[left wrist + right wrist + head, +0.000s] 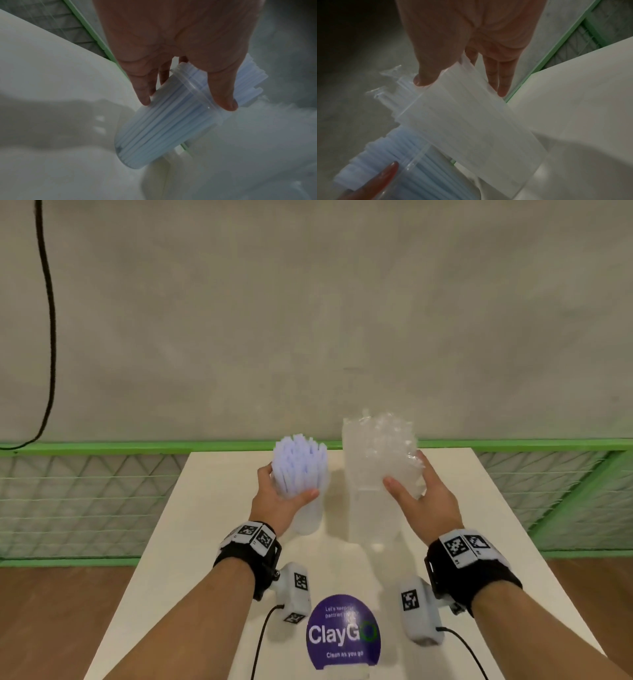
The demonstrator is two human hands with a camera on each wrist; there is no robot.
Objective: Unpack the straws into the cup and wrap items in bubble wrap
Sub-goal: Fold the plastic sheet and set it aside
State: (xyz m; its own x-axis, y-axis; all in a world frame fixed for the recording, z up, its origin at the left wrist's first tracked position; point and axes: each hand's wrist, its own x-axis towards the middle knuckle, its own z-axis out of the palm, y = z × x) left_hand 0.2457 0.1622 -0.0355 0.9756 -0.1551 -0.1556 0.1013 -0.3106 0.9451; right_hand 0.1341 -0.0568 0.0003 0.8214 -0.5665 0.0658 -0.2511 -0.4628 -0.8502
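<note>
Your left hand grips the cup of blue straws, your right hand holds the clear-straw cup — both standing side by side on the bench — so keep them upright and steady.

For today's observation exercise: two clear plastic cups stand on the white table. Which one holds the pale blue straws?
The smaller clear plastic cup, gripped by the left hand, holds the pale blue straws. The taller cup, under the right hand, holds clear wrapped ones.
</note>
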